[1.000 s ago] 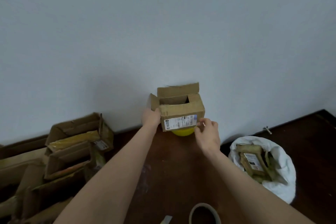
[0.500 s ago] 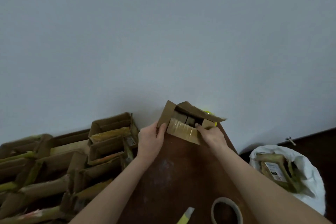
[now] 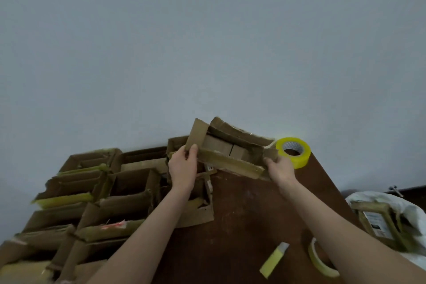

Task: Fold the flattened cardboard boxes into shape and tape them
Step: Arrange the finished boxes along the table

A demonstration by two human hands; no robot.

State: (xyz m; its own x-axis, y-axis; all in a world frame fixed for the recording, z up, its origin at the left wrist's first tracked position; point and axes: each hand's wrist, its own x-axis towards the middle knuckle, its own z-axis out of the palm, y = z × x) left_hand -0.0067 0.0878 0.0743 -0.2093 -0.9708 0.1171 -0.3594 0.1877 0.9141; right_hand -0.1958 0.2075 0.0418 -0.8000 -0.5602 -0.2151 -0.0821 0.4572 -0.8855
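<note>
The person holds an open-flapped cardboard box (image 3: 230,153) over the far edge of the brown table (image 3: 242,214). The left hand (image 3: 183,168) grips its left end and the right hand (image 3: 281,168) grips its right end. A yellow tape roll (image 3: 300,161) stands just beyond the right hand. Folded boxes (image 3: 92,191) crowd the left side, and a white bag (image 3: 412,210) sits on the right.
</note>
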